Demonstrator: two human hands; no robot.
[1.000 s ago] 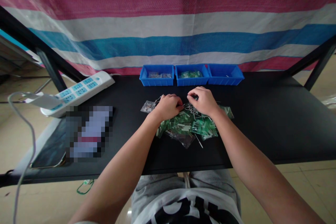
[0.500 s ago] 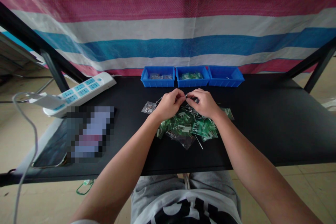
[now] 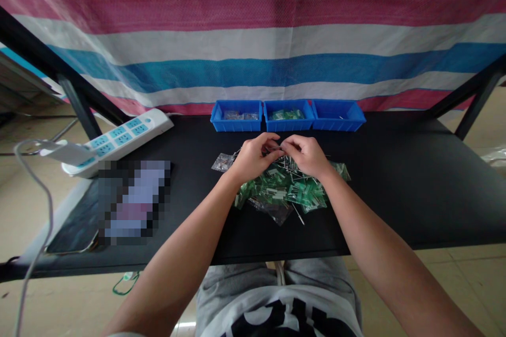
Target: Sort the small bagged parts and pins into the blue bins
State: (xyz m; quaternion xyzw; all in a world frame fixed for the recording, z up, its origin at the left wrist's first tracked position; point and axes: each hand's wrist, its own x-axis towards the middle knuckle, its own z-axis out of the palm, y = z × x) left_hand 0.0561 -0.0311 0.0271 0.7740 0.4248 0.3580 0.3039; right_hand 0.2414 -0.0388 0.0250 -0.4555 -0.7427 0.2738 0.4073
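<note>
My right hand [image 3: 305, 156] pinches one end of a thin metal pin [image 3: 278, 148] between thumb and forefinger. The pin reaches into the gap of my left hand [image 3: 256, 159], whose thumb and forefinger are apart and almost touch my right fingertips. Under both hands lies a heap of small green-tinted plastic bags [image 3: 307, 194] with slim parts inside. Loose metal pins [image 3: 290, 167] are scattered over the heap's upper part. A clear bag [image 3: 222, 162] of small parts rests left of my left hand, and one stray pin [image 3: 299, 214] points toward the front edge.
Behind the heap stand three blue bins in a row: the left bin [image 3: 236, 125] with clear bags, the middle bin [image 3: 288, 125] with green bags, the right bin [image 3: 340, 124] with a tiny piece. A power strip [image 3: 118, 139] and blurred phone-like item [image 3: 136, 200] lie left.
My left thumb and forefinger have come apart from their pinch, and the left hand has opened slightly. The right hand keeps its pinch in about the same place.
</note>
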